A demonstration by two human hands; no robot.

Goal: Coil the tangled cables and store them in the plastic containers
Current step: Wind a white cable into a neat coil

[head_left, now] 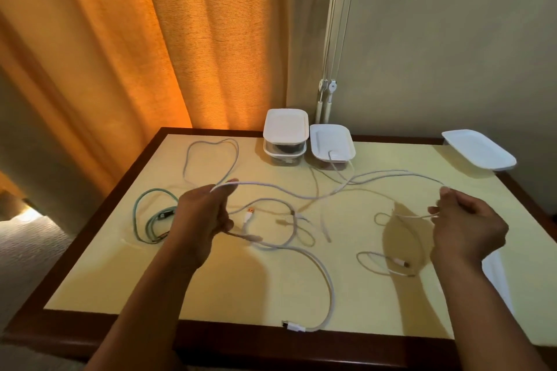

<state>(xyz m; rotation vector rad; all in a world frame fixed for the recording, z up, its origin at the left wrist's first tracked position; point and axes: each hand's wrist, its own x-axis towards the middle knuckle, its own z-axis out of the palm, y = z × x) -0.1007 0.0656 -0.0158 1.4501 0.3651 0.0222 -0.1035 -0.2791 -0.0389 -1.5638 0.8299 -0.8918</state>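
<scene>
Both hands hold one thin white cable (316,194) above the pale yellow surface (211,289): left hand (200,220) grip and right hand (468,227) grip both clamped on it. Behind the cable, a lidded clear plastic container (284,141) holds something dark; beside it a white container (331,144) has a cable end draped in.

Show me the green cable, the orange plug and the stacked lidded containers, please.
green cable (141,205): head view, left curve of its loop.
orange plug (250,209): head view, its orange tip.
stacked lidded containers (285,126): head view, top lid.
</scene>
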